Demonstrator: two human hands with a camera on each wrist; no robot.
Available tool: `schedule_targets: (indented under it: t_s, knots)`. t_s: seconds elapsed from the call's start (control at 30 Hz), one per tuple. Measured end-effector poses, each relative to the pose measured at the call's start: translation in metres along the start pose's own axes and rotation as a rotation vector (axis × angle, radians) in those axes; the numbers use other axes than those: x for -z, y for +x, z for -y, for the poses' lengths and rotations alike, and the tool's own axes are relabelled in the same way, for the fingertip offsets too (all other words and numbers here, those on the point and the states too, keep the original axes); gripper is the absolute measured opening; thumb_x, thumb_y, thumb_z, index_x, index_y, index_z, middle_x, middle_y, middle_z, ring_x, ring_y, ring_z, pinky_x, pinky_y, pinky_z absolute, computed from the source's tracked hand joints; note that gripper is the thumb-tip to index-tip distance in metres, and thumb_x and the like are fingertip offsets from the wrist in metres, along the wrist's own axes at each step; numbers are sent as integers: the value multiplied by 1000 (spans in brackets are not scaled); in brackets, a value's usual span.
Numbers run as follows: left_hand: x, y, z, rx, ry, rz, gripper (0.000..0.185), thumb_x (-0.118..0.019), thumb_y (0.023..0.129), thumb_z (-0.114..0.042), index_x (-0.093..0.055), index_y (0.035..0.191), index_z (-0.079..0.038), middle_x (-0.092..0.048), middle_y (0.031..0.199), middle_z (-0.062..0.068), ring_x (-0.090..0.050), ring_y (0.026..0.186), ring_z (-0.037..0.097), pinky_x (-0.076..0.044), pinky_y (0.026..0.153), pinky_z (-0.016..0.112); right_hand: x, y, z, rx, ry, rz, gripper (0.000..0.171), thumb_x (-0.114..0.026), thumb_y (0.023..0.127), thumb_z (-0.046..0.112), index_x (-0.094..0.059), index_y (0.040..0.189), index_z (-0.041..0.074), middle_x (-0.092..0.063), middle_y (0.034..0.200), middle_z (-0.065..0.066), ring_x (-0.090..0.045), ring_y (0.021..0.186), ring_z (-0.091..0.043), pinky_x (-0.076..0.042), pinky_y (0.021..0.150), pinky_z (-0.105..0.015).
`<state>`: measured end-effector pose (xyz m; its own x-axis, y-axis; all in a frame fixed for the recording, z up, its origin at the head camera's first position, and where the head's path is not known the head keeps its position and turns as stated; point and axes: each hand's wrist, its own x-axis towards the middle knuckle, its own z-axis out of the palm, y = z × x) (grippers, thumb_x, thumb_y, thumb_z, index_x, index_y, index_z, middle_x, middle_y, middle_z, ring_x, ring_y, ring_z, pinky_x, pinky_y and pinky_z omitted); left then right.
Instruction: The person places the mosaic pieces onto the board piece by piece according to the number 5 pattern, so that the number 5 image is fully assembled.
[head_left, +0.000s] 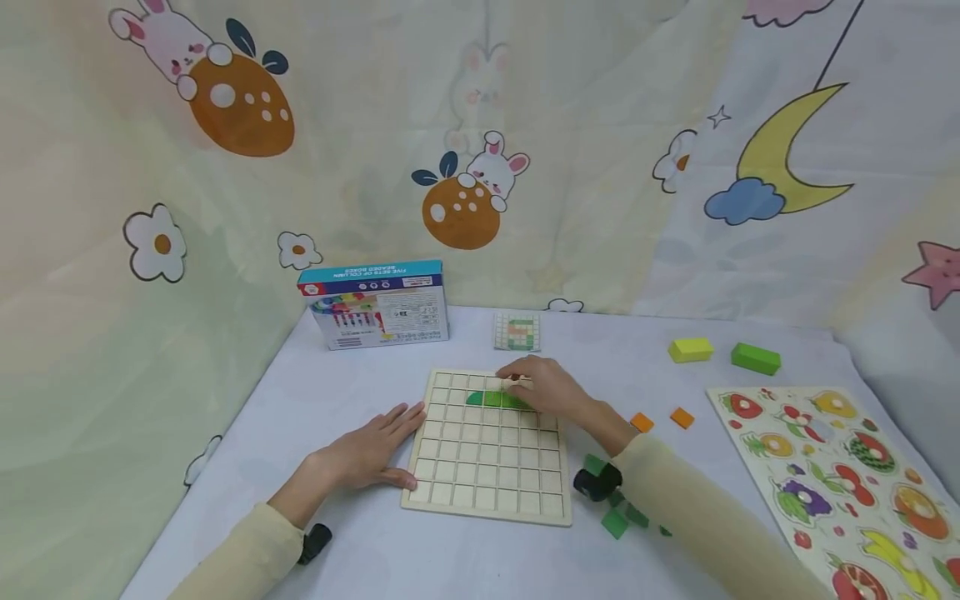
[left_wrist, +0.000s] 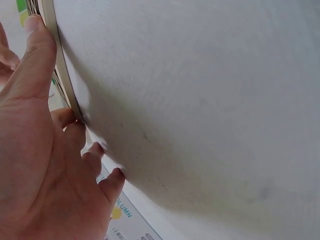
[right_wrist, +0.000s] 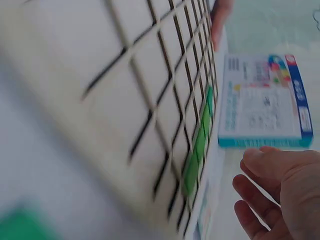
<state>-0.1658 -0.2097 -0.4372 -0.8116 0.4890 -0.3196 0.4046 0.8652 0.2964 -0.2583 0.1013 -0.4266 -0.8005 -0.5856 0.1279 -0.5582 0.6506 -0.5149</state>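
You've got the pale wooden grid board lying flat on the worktop, its left edge against your left grip. A row of green tiles sits in its second row, just under your right grip.

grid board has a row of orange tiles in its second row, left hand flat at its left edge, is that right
Not quite. The tiles in the second row of the grid board are green, not orange, as the head view shows. The orange ones lie loose on the table. The left hand does rest flat at the left edge.
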Motion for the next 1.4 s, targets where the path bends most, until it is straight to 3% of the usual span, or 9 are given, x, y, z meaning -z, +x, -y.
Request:
schedule_targets:
  t_s: [0.1,0.33,0.43,0.6,1.0,1.2,1.4]
  knots:
    - [0,-1,1,-7,-2,-9,104,-59,79,-67,-16,156,-13,-11,165,3,-10,152,31,-21,121,52,24,-26,-27,-46,-6,-56,29,-68,90,10,-69,119,8,-71,114,-6,-65,99,-22,-55,89,-42]
    - [2,-5,3,-8,-11,-10,104,-59,79,-67,-16,156,-12,-12,164,5,-11,151,33,-20,121,53,68,-110,-100,-288,-117,-108,37,-70,88,14,-64,123,4,-68,116,-16,-62,100,-29,-54,88,-49]
    - [3,-7,4,-3,-7,-12,105,-60,79,-67,-15,156,-12,-13,164,5,-11,151,32,-20,121,53,77,-138,-116,-378,-155,-105,43,-73,86,20,-63,124,2,-65,116,-20,-60,101,-34,-54,84,-51]
    - [4,-8,6,-2,-19,-20,105,-61,78,-66,-16,156,-12,-13,164,6,-11,151,33,-20,121,54,78,-157,-127,-385,-175,-103,47,-76,83,23,-63,122,-1,-69,109,-17,-62,99,-32,-54,84,-50]
    - [-1,0,4,-28,-29,-25,103,-60,80,-66,-16,156,-12,-13,164,6,-11,151,33,-20,121,54,71,-155,-116,-400,-173,-164,41,-76,82,13,-65,119,0,-70,105,-16,-63,94,-31,-55,84,-50]
    - [1,1,2,-23,-39,-20,104,-61,79,-65,-16,156,-12,-12,164,5,-10,151,33,-19,121,54,52,-110,-76,-285,-137,-174,37,-76,83,13,-67,118,4,-71,103,-9,-63,92,-25,-55,85,-46]
    - [1,2,3,-11,-42,-1,106,-61,78,-66,-15,156,-13,-11,165,5,-9,152,33,-18,122,53,12,-53,-11,-116,-69,-73,36,-77,82,15,-69,117,8,-72,104,-2,-63,91,-16,-55,81,-33]
